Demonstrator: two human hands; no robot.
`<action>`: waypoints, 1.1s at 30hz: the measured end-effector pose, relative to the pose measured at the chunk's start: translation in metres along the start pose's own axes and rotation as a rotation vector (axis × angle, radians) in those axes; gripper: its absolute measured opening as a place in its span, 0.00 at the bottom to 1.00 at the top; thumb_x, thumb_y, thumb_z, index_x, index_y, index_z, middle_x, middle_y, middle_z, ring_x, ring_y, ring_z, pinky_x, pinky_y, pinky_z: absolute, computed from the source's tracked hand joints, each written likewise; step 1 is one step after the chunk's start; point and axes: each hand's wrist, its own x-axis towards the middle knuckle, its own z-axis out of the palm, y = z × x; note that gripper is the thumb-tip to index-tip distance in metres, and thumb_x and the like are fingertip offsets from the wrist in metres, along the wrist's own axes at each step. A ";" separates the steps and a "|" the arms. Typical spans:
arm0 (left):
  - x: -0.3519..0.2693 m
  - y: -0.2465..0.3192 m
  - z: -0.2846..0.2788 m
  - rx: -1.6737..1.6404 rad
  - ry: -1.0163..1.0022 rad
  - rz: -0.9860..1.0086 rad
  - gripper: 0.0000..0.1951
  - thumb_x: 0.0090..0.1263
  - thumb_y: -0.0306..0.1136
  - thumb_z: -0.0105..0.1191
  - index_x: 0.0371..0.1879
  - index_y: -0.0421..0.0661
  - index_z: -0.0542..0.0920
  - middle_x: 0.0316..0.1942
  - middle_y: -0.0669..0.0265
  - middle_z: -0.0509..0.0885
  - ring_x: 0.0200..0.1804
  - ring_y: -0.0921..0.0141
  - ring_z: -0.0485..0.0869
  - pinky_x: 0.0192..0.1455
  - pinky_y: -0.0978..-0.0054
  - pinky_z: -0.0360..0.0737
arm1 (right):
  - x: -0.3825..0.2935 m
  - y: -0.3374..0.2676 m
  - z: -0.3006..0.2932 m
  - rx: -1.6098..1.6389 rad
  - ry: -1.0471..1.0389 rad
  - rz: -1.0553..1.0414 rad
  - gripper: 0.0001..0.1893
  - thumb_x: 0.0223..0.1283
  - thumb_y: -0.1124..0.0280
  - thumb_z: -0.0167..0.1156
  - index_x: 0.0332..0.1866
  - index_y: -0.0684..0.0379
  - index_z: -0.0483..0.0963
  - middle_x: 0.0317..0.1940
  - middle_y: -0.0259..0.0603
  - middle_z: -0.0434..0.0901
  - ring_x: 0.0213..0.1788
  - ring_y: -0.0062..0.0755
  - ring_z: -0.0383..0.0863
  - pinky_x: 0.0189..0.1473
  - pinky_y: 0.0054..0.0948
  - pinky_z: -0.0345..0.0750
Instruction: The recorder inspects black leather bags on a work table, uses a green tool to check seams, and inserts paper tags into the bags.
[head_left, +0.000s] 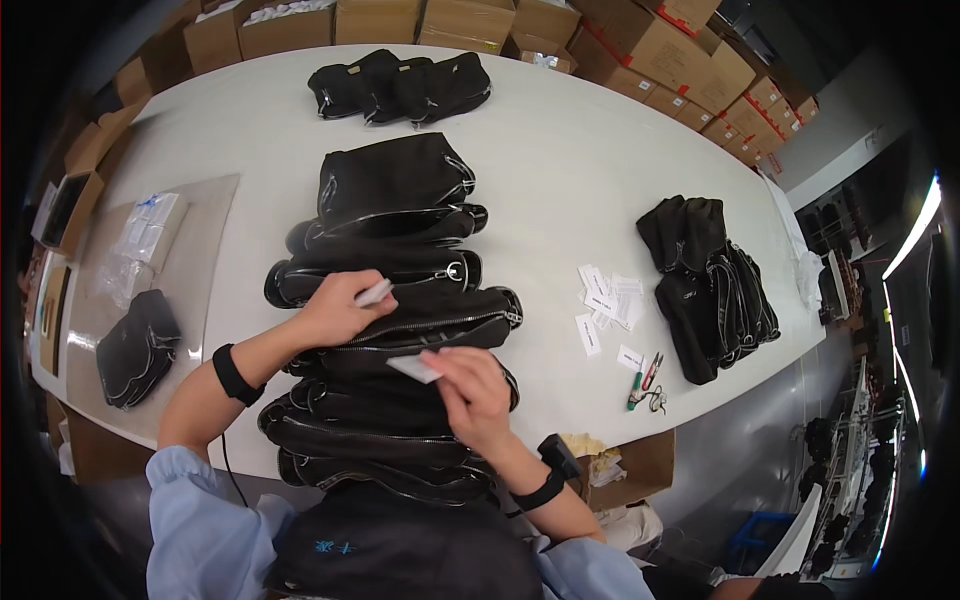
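A row of black zippered bags (397, 300) lies overlapped before me, the nearest ones at the table's front edge. My left hand (345, 304), above the middle of the row, grips a small stack of white cards (373, 293). Between the thumb and fingers of my right hand (472, 390) is a small white card or packet (414, 368), held over an open-topped bag. Both wrists wear black bands. Loose white printed cards (609, 300) are scattered to the right, near thread snips with red handles (652, 370) and a green-handled tool (635, 390).
More black bags lie at the far side (401, 86) and at the right (705, 292). At left, a single black bag (140, 350) and plastic-wrapped white packs (152, 232) rest on a clear sheet. Cardboard boxes (465, 26) line the far edge; an open carton (637, 476) stands below, front right.
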 end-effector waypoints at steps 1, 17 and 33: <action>-0.001 0.002 -0.001 -0.074 0.104 -0.015 0.11 0.65 0.37 0.61 0.34 0.42 0.80 0.24 0.58 0.80 0.27 0.67 0.77 0.35 0.70 0.75 | 0.008 0.006 -0.006 -0.128 0.066 -0.016 0.21 0.49 0.86 0.63 0.50 0.56 0.81 0.40 0.39 0.83 0.43 0.38 0.81 0.45 0.33 0.78; 0.005 0.003 0.008 -0.113 0.191 0.006 0.12 0.70 0.38 0.58 0.35 0.41 0.80 0.25 0.65 0.80 0.28 0.76 0.72 0.34 0.76 0.72 | 0.040 0.085 0.032 -0.644 -0.579 -0.131 0.08 0.52 0.71 0.57 0.37 0.56 0.79 0.31 0.38 0.82 0.30 0.38 0.84 0.31 0.35 0.80; -0.035 0.073 -0.013 -1.258 -0.290 -0.152 0.26 0.80 0.49 0.36 0.61 0.37 0.72 0.60 0.52 0.77 0.60 0.64 0.78 0.62 0.65 0.77 | 0.049 -0.020 0.013 0.794 -0.252 0.729 0.12 0.66 0.66 0.62 0.44 0.66 0.79 0.33 0.35 0.83 0.34 0.20 0.80 0.40 0.20 0.77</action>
